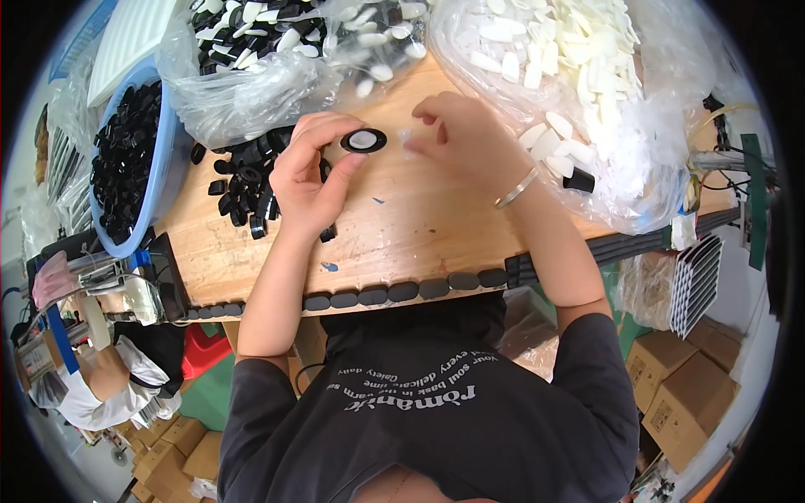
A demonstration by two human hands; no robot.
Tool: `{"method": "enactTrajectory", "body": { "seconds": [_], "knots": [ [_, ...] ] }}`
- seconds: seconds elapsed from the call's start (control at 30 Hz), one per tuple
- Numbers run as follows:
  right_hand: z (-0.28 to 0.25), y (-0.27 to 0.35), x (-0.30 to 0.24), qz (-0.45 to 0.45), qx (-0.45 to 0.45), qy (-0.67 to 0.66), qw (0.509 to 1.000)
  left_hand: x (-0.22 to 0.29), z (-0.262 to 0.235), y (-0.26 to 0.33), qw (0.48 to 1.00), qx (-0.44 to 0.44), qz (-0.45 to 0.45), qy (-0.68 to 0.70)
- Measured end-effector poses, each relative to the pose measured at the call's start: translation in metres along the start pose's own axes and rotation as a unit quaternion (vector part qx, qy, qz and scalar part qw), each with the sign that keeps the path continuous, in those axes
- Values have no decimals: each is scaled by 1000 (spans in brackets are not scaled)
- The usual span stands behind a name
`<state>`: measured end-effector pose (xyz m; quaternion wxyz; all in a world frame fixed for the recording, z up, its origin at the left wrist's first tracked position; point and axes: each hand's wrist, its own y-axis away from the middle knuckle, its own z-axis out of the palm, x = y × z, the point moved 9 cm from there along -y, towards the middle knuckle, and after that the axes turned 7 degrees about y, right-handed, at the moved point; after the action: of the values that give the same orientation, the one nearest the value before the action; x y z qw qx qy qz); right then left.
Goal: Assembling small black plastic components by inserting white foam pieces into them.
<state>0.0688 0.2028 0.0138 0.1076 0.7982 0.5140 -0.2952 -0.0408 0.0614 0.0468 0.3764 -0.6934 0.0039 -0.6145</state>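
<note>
My left hand (303, 180) pinches a black oval ring-shaped part (363, 141) between thumb and fingers. A white piece fills the ring's middle. To its right, my right hand (470, 138) is raised over the table with its fingers curled. A faint, pale translucent blur shows at those fingertips, too smeared to name. Loose black caps and rings (245, 180) lie in a heap beside and under my left hand. Close to my right wrist are several white oval pieces (549, 142) and a black cap (579, 179).
A blue basin (162, 168) of black parts stands at the left. Clear plastic bags hold mixed black and white pieces (289, 42) and white pieces (579, 50). Black pads line the wooden table's (402, 243) near edge. Another person's arm (105, 373) shows at lower left; cartons (688, 411) stand lower right.
</note>
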Motion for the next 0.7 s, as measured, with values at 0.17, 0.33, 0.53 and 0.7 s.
{"method": "enactTrajectory", "body": {
  "seconds": [0.17, 0.33, 0.53, 0.7],
  "knots": [
    [25, 5, -15, -44, 17, 76, 996, 15, 1, -1, 992, -18, 78, -96],
    [37, 3, -12, -26, -23, 10, 999, 13, 3, 0, 991, -47, 77, -98],
    [-19, -5, -21, 13, 106, -139, 985, 10, 2, 1, 993, -37, 51, -102],
    [-45, 14, -41, -85, 210, -314, 922, 6, 10, 1, 997, -26, 34, -66]
  ]
}}
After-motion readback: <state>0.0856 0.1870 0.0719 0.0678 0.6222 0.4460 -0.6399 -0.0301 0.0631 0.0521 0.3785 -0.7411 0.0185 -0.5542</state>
